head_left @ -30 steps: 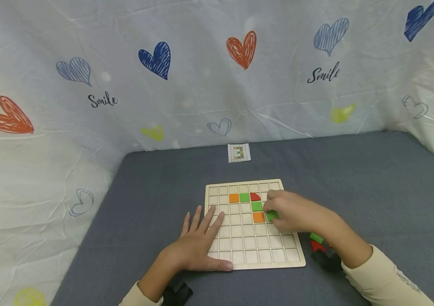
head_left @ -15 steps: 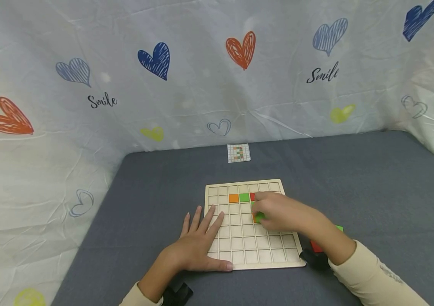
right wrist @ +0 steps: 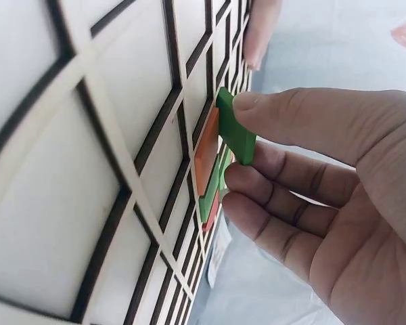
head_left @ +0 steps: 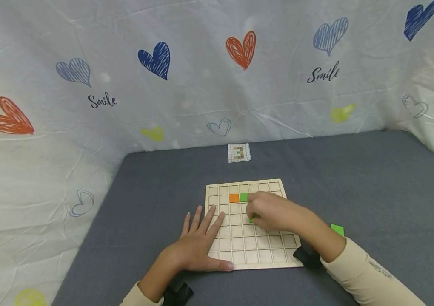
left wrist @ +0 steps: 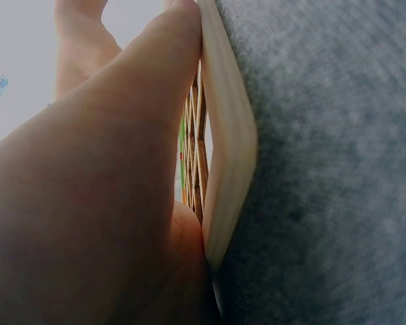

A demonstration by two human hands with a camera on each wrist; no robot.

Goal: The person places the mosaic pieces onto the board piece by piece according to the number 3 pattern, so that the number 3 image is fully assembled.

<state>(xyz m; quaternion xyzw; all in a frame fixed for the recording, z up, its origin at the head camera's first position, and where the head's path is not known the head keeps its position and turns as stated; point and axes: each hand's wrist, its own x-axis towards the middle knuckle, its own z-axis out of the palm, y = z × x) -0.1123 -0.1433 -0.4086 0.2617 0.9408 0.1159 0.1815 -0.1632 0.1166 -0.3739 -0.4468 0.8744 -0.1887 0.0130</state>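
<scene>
A pale wooden grid board (head_left: pixel 263 256) lies on the table. My left hand (head_left: pixel 198 248) rests spread over its left side, thumb along the near edge. Over the board's upper middle, my right hand (head_left: pixel 274 211) pinches a green square tile (right wrist: pixel 237 128) between thumb and fingers. The tile stands tilted, its lower edge at the cell beside a seated orange tile (right wrist: pixel 207 152). Beyond that one sit a green tile (right wrist: pixel 208 193) and a red tile (right wrist: pixel 212 211), both hidden by the hand in the head view. Further left in the upper row are an orange tile (head_left: pixel 234 198) and a green tile (head_left: pixel 243 197).
A small printed card (head_left: pixel 239 153) with a coloured grid pattern lies behind the board. Right of the board, a loose green tile (head_left: pixel 337 230) shows past the right forearm. A heart-printed white cloth (head_left: pixel 186 102) hangs behind the dark table (head_left: pixel 163 178).
My right hand has moved left across the board with the green tile, from right of the seated orange tile to its left side. The left hand has stayed put.
</scene>
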